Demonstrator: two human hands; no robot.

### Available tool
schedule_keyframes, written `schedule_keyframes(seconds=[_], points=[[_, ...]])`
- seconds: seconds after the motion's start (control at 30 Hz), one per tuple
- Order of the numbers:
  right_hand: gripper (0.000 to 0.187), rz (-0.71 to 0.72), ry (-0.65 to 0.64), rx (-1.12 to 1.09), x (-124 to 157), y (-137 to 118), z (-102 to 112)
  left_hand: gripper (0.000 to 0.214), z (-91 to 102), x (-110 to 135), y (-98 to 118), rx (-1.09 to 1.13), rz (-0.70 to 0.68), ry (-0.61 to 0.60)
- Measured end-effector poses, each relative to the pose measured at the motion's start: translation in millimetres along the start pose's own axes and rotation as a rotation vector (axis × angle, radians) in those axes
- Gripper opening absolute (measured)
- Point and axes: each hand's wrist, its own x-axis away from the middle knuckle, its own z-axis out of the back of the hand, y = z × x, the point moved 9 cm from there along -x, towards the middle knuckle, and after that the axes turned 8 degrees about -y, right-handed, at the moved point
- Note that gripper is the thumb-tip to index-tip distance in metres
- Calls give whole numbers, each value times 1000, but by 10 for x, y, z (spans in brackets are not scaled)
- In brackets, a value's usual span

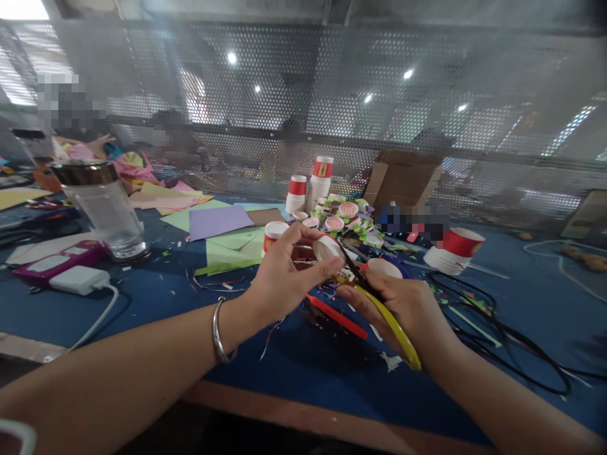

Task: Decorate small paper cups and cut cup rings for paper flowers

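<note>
Between the thumb and fingers of my left hand (289, 272) is a cut-down white paper cup piece (327, 248), its round face tilted toward me. My right hand (403, 303) is closed around yellow-handled scissors (391, 322), whose dark blades reach up to the right edge of the cup piece. My fingers hide part of the scissors, so how wide the blades stand is unclear. Below both hands a red-handled tool (337, 316) lies on the blue table (303, 373). A red and white paper cup (383, 268) is partly hidden behind my right hand.
Stacked paper cups (320, 186) and a heap of cut cup pieces with green and purple paper (348, 218) stand behind. Coloured paper sheets (220, 222), a glass bottle (107, 212) and a purple power strip (71, 259) lie left. Black cables (516, 341) and tilted cups (455, 249) are right.
</note>
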Motion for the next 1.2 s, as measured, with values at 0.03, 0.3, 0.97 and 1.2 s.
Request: schedule_keyframes(seconds=[0.03, 0.3, 0.97, 1.2], points=[[55, -1, -1, 11, 2, 7, -10, 39, -7, 5, 1, -7, -10, -7], [54, 25, 37, 35, 27, 24, -20, 40, 3, 13, 63, -17, -89, 23], [49, 41, 59, 8, 22, -55, 20, 35, 71, 29, 39, 29, -54, 134], [51, 29, 66, 76, 27, 7, -41, 36, 45, 47, 69, -23, -67, 113]])
